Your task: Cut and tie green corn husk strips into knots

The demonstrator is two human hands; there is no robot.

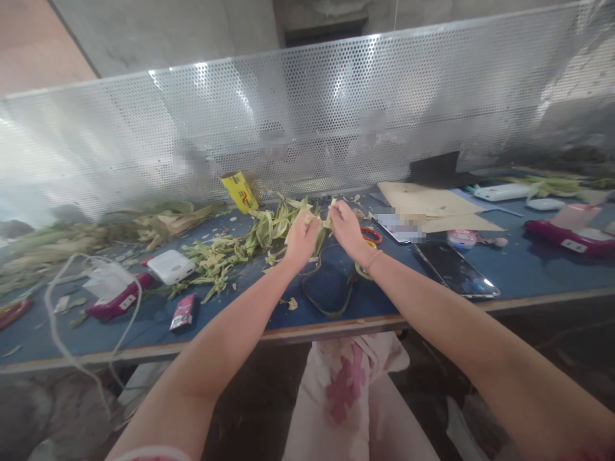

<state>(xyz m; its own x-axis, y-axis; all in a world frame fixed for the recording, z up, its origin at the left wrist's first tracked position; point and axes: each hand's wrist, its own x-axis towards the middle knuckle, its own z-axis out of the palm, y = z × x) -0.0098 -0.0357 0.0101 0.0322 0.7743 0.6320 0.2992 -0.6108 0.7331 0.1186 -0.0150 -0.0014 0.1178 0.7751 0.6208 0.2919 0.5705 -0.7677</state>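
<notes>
My left hand point(303, 238) and my right hand point(348, 230) are close together above the far half of the blue tabletop point(269, 314). Both have their fingers closed on pale green leaf strips point(327, 225); the blurred picture hides how the strips run between them. A light stub pokes up from the right fingertips. Beside and behind my left hand lies a heap of leafy green cuttings point(271, 224). Just right of my right hand is an orange-red ring handle point(372, 235), with a yellow-green ring partly hidden by the wrist. A dark strap loop point(331, 312) lies below the hands.
A yellow tube point(239, 191) leans near the perforated metal screen point(307, 121). To the left are a white device point(171, 266), a pink packet point(182, 312), a purple power strip point(120, 299) and a trailing cable. To the right are a phone point(454, 267) and brown paper point(432, 203).
</notes>
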